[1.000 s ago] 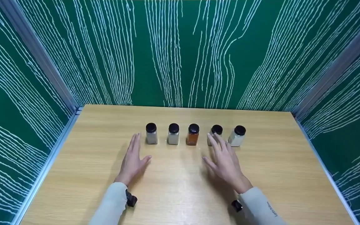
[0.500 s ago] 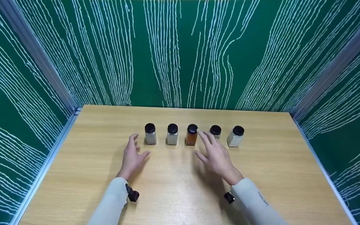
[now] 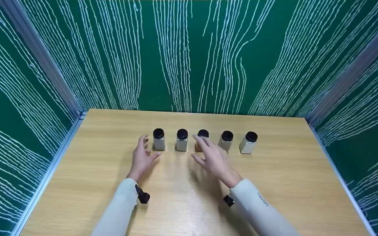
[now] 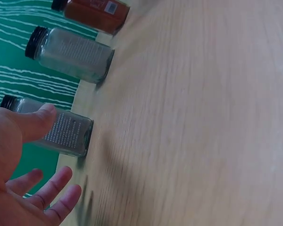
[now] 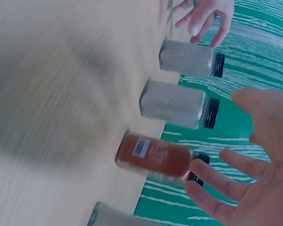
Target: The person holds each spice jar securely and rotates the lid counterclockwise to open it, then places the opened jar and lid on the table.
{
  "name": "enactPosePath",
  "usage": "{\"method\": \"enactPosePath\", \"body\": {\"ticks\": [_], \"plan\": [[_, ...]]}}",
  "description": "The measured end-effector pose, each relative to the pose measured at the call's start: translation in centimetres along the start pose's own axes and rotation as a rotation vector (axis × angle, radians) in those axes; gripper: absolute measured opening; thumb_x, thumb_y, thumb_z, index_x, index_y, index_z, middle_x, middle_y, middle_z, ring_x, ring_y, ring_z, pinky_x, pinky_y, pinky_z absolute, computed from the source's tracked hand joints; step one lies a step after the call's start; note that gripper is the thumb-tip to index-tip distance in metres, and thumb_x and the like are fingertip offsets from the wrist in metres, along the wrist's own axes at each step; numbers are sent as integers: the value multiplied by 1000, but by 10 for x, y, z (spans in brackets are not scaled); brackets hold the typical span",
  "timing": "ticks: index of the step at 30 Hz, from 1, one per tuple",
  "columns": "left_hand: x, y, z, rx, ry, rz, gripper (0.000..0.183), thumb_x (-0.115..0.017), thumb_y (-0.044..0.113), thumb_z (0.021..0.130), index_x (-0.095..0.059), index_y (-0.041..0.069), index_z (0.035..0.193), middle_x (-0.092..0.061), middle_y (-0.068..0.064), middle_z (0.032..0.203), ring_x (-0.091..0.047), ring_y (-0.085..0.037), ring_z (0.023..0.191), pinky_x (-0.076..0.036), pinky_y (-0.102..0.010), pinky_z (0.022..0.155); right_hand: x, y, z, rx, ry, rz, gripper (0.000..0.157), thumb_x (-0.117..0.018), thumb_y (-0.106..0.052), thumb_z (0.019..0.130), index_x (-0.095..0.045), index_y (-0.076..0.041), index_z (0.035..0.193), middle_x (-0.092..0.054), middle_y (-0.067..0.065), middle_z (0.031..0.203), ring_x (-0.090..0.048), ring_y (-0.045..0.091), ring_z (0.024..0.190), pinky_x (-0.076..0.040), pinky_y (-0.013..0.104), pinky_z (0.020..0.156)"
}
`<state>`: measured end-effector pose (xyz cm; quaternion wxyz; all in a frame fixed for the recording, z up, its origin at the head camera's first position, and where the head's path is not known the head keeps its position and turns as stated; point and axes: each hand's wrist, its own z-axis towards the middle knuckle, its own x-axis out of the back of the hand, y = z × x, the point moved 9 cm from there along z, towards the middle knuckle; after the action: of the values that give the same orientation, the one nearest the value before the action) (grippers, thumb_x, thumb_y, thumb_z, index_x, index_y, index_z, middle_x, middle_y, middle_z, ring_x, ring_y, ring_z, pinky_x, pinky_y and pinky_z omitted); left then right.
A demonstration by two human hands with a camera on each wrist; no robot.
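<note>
Several spice jars with black lids stand upright in a row. My left hand (image 3: 141,162) is at the leftmost grey jar (image 3: 159,144), its fingers loosely bent on the left side and its thumb in front; I cannot tell whether it touches the glass. To the right stands a pale jar (image 3: 181,145). My right hand (image 3: 216,161) hovers before the orange-red spice jar (image 3: 199,147), partly covering it, with fingers spread and holding nothing. In the right wrist view its fingertips overlap the lid end of that red jar (image 5: 155,155).
Right of the right hand are a greyish jar (image 3: 225,142) and a whitish jar (image 3: 247,146). The wooden table (image 3: 290,183) is bounded by green walls (image 3: 274,39) with white wavy lines and by metal posts (image 3: 356,62).
My right hand has moved left, from the fourth jar to in front of the orange-red one. The left hand has shifted slightly, its fingers bending more beside the leftmost jar. The jars stand as before.
</note>
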<state>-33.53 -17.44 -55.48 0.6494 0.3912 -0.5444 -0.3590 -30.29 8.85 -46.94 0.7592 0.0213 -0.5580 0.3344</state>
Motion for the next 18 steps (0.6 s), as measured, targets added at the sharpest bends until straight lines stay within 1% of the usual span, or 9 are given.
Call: {"method": "enactPosePath", "body": {"ticks": [2,4,6,8,11,13,14,16,18], "plan": [[2,-1,2,9,2,-8,87,-83,8,86,-32,11,156,-45,-21,154,-62,-35,104,-51,-45,91,-1,-7,5,19,-3,-8,69,-72,-38,96,-43,-20,156,-59,12,137,-65,26,79,-55,43,63],[3,-3,4,24,-1,-18,88,-83,9,86,-31,12,157,-45,-20,155,-63,-35,106,-51,-45,91,-3,-14,10,37,-7,-6,68,-72,-38,96,-44,-18,155,-61,12,133,-62,25,75,-54,42,60],[4,-5,5,35,-4,-20,87,-82,10,87,-31,12,157,-44,-20,156,-63,-33,106,-52,-45,91,-5,-20,15,48,-3,-3,68,-74,-36,95,-46,-16,154,-61,14,132,-66,28,81,-55,46,64],[6,-7,7,53,-3,-22,87,-82,11,87,-31,14,157,-42,-18,158,-64,-31,104,-52,-43,90,-9,-26,19,58,-7,23,69,-75,-33,94,-46,-15,154,-62,14,131,-68,32,90,-57,49,71],[7,-9,8,68,-1,-8,86,-83,12,87,-32,15,157,-41,-16,159,-63,-27,98,-52,-41,87,-17,-32,24,75,-36,109,69,-75,-27,95,-44,-13,155,-59,17,136,-66,36,111,-55,52,90],[6,-9,10,75,-1,0,86,-83,13,86,-34,17,157,-40,-15,160,-62,-25,95,-51,-39,85,-22,-34,26,78,-57,152,69,-74,-26,96,-43,-11,155,-57,17,139,-63,35,118,-53,49,97],[5,-9,12,74,-3,3,86,-84,14,86,-34,17,157,-41,-15,159,-62,-24,94,-51,-38,84,-24,-35,27,77,-64,164,68,-74,-26,96,-42,-12,155,-57,17,141,-62,34,120,-52,48,99],[1,-9,15,65,-13,10,87,-84,14,86,-34,16,157,-41,-16,159,-62,-23,91,-51,-36,81,-28,-35,29,67,-79,159,68,-72,-29,97,-42,-13,156,-55,16,144,-63,32,120,-52,47,99],[-1,-7,18,59,-20,9,86,-84,13,86,-35,15,157,-42,-17,158,-62,-23,88,-51,-35,79,-31,-36,31,60,-87,140,68,-71,-32,98,-41,-16,156,-55,15,145,-66,31,114,-55,46,95]]}}
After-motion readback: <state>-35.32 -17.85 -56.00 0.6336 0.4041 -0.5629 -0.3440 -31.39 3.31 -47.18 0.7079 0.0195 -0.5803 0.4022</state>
